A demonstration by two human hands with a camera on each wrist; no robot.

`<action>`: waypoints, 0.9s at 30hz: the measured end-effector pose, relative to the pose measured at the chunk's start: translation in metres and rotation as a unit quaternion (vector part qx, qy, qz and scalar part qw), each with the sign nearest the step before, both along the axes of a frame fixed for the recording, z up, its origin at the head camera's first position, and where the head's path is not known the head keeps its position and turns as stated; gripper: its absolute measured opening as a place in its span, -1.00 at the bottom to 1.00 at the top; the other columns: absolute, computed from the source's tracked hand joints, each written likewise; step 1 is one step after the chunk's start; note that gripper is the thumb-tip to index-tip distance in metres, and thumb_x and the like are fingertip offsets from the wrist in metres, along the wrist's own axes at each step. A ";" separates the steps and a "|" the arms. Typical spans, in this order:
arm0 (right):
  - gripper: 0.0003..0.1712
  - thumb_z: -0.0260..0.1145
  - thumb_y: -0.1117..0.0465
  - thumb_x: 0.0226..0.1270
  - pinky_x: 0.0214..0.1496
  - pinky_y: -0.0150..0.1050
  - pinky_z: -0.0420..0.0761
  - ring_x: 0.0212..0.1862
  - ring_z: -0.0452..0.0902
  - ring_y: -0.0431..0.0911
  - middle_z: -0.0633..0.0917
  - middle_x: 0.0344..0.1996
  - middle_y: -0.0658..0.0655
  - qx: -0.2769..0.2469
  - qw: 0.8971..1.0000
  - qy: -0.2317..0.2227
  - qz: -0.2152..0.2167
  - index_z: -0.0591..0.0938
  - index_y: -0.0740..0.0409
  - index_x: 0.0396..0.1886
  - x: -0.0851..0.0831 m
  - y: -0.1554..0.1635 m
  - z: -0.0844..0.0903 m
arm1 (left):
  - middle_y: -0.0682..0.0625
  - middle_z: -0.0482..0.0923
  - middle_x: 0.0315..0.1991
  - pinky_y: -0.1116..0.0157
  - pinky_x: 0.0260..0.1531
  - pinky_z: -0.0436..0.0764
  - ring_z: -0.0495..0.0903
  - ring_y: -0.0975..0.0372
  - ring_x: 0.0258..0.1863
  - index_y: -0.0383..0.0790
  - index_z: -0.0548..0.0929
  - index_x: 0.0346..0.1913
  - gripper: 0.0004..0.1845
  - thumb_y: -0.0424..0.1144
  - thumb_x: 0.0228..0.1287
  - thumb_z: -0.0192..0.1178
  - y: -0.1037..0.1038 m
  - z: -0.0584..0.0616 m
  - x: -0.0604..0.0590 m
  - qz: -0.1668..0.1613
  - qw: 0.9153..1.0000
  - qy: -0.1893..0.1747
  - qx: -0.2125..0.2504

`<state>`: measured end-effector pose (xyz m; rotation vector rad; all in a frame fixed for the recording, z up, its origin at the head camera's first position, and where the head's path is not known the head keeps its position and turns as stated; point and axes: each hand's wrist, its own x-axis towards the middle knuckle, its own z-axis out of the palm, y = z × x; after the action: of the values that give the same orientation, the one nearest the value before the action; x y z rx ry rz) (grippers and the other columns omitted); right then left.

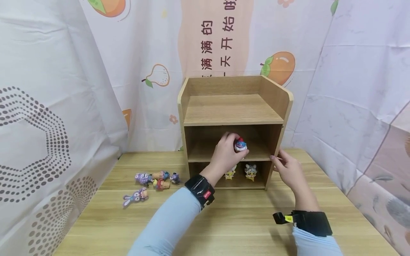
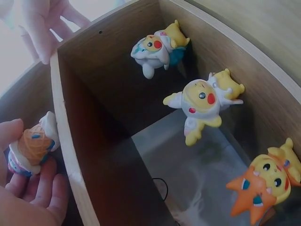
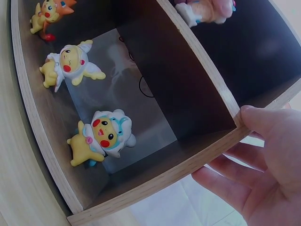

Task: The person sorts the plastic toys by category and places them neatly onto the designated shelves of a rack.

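Observation:
A wooden shelf unit [image 1: 230, 110] with three levels stands at the back of the table. My left hand [image 1: 233, 146] reaches into the middle level and grips a small blue-and-white figure [image 1: 240, 144] with a red top; the left wrist view shows this figure [image 2: 30, 148] between my thumb and fingers. My right hand [image 1: 279, 160] rests with relaxed fingers against the shelf's right side panel [image 3: 221, 146], thumb on its front edge. In the bottom level stand three yellow figures [image 2: 202, 101], [image 2: 157, 47], [image 2: 263, 181].
Several more small figures lie on the table left of the shelf, among them a purple one [image 1: 143, 177] and a rabbit-like one [image 1: 136, 196]. Printed curtains close in the back and both sides. The shelf's top level [image 1: 230, 106] holds nothing.

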<state>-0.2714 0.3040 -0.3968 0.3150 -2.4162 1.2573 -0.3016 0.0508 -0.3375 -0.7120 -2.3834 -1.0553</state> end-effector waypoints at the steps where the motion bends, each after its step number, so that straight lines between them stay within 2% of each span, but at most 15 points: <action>1: -0.37 0.10 0.03 0.64 -0.11 -0.02 0.71 0.18 0.56 0.32 0.53 0.25 0.48 -0.001 1.000 0.001 0.001 0.33 0.25 0.53 0.000 0.000 0.000 | -0.01 0.46 0.00 0.42 -0.14 0.62 0.58 0.24 -0.13 -0.17 0.56 0.11 -0.47 -0.04 0.19 0.51 0.001 0.000 -0.002 0.002 1.000 0.003 0.002; 12: -0.37 0.09 0.00 0.64 -0.11 0.03 0.70 0.18 0.56 0.33 0.54 0.24 0.47 0.003 1.000 0.002 -0.004 0.35 0.25 0.51 0.000 0.000 0.000 | -0.04 0.48 0.02 0.39 -0.10 0.63 0.62 0.20 -0.12 -0.20 0.56 0.08 -0.49 -0.07 0.17 0.52 0.021 0.005 -0.015 0.014 0.999 0.023 0.026; 20: -0.39 0.10 0.02 0.64 -0.12 0.05 0.70 0.19 0.55 0.33 0.54 0.25 0.47 0.002 1.000 0.008 -0.002 0.36 0.24 0.51 -0.001 -0.001 0.000 | -0.06 0.50 0.02 0.32 -0.07 0.65 0.65 0.16 -0.10 -0.22 0.57 0.11 -0.47 -0.06 0.18 0.51 0.034 0.014 -0.019 0.032 0.999 0.006 0.012; 27: -0.38 0.11 0.02 0.63 -0.12 0.03 0.70 0.19 0.55 0.33 0.53 0.26 0.47 0.002 1.000 0.008 -0.004 0.36 0.23 0.52 0.000 -0.001 0.000 | -0.04 0.48 0.05 0.29 -0.02 0.65 0.65 0.15 -0.05 -0.18 0.55 0.10 -0.48 -0.06 0.18 0.52 0.041 0.010 -0.024 0.040 0.999 -0.014 0.006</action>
<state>-0.2715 0.3033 -0.3965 0.3148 -2.4051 1.2408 -0.3252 0.0922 -0.3271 -0.5954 -2.4066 -1.0505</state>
